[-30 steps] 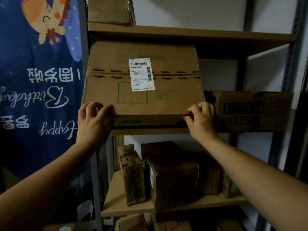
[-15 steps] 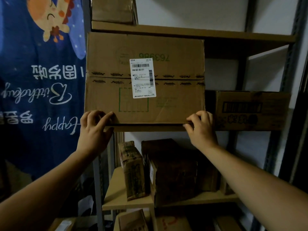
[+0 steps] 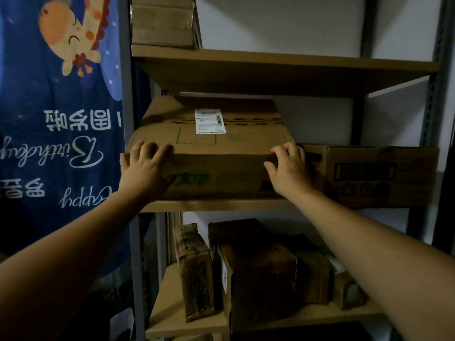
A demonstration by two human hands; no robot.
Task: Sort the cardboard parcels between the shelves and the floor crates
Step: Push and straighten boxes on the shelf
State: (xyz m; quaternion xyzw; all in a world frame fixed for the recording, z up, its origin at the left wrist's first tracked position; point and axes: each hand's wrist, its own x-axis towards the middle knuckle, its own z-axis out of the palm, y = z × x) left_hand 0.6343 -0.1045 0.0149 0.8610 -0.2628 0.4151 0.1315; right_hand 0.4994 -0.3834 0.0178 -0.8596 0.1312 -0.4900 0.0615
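A wide flat cardboard parcel (image 3: 246, 143) with a white shipping label lies on the middle shelf (image 3: 221, 205), its front face flush with the shelf edge. My left hand (image 3: 145, 171) grips its front left corner, fingers over the top edge. At the front right corner my right hand (image 3: 288, 168) holds the parcel the same way. Both arms reach up from the bottom of the view.
A printed carton (image 3: 379, 175) stands right of the parcel on the same shelf. Several dark parcels (image 3: 261, 274) crowd the lower shelf. Another box (image 3: 162, 20) sits on the top shelf. A blue birthday banner (image 3: 59, 119) hangs left of the grey rack upright (image 3: 125, 70).
The parcel stood tilted up on its front edge with its labelled face toward me; it has dropped flat onto the shelf. Both hands kept their grip on its corners.
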